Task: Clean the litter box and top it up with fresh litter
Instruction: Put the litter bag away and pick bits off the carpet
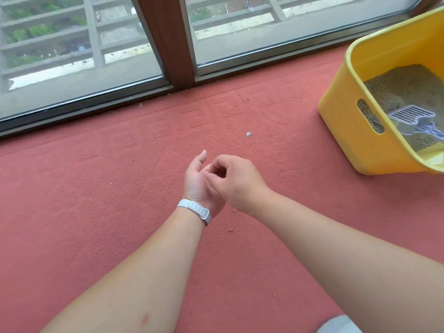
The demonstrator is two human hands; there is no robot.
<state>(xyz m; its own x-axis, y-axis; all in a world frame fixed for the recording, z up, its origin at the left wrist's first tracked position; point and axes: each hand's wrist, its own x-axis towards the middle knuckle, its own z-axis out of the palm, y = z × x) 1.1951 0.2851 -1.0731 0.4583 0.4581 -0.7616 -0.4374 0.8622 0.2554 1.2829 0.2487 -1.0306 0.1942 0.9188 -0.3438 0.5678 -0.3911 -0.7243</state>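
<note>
Left hand (197,179) is cupped palm-up, fingers relaxed, and my right hand (236,180) pinches its fingertips over that palm; what they pinch, I cannot tell. I'd gather stray grains into the cup, then tip them out. One yellow litter box (348,131) far right on the carpet (96,188), one slotted scoop (410,115) lying on its litter (406,85)

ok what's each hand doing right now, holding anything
Left hand: open, palm up, holds nothing visible.
Right hand: fingers curled over the left palm; whether they pinch anything cannot be told.
</note>
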